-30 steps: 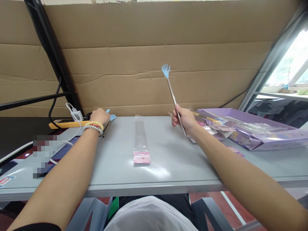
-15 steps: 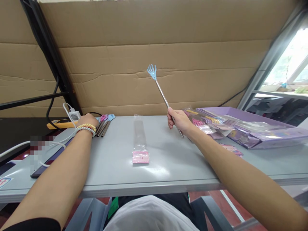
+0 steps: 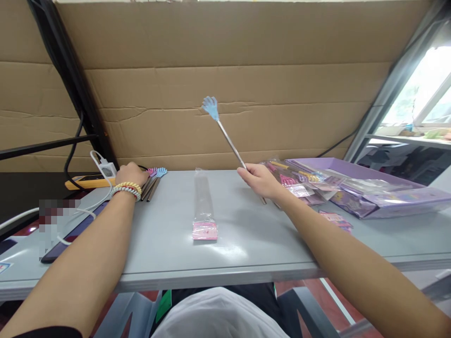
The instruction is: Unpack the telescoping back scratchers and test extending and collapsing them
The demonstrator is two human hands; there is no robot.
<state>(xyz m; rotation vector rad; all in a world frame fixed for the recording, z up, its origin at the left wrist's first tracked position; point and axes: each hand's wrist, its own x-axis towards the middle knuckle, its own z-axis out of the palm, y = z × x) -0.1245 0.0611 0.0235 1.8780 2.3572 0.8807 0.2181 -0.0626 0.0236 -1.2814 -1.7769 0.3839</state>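
- Counter (image 3: 165, 234); clear bag (image 3: 204, 199), central.
- Two o'clock from bag: right hand (image 3: 259, 180), closed around blue backscratcher (image 3: 229, 140).
- Ten o'clock: left hand (image 3: 131, 174), beside backscratchers (image 3: 155, 187); grip cannot be told.

**Singles, then vaguer tallies**

One metal-rod, blue hand-headed scratcher (image 3: 225, 134); at least two more pink- or blue-headed scratchers (image 3: 161, 172); one clear plastic, pink-ended sleeve (image 3: 204, 199); one purple rectangular box (image 3: 405, 202); clear-wrapped packets (image 3: 300, 190), too overlapped to count.

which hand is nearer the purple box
Right. The right hand, holding a scratcher, is to the left of the box, with bagged scratchers between; the left hand is farther off, beyond the clear bag.
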